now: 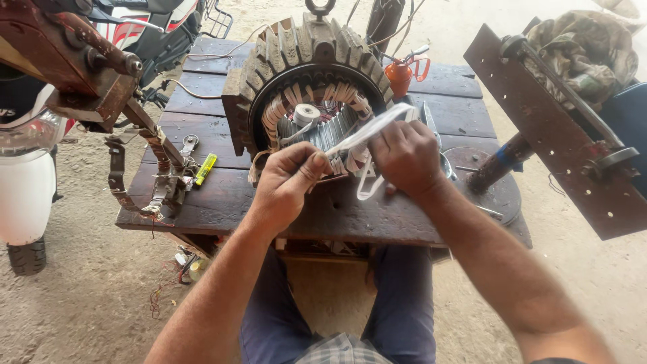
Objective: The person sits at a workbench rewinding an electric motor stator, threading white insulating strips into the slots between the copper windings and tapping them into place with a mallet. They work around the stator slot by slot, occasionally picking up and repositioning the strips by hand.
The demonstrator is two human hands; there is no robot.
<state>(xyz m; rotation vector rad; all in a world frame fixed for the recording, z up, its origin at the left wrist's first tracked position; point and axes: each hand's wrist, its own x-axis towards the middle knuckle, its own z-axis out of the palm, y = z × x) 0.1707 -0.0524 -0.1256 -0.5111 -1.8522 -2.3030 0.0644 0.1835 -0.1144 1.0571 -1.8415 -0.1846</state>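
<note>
Left hand (288,183), right hand (406,158) grips pinch white tape (367,129); fingertips hidden

A big finned metal motor stator (311,61) stands on a dark wooden table (216,195), its open side facing the person, with copper-coloured windings wrapped in white tape inside. In front of the stator, the left hand (286,185) pinches one end of a white flat tape strip (367,129) between thumb and fingers. The right hand (406,158), just to the right, is closed around the same strip. A small white tape roll (306,114) sits inside the stator opening. Left of the stator lies a yellow marker pen (205,168); behind it on the right stands an orange oil can (399,75).
</note>
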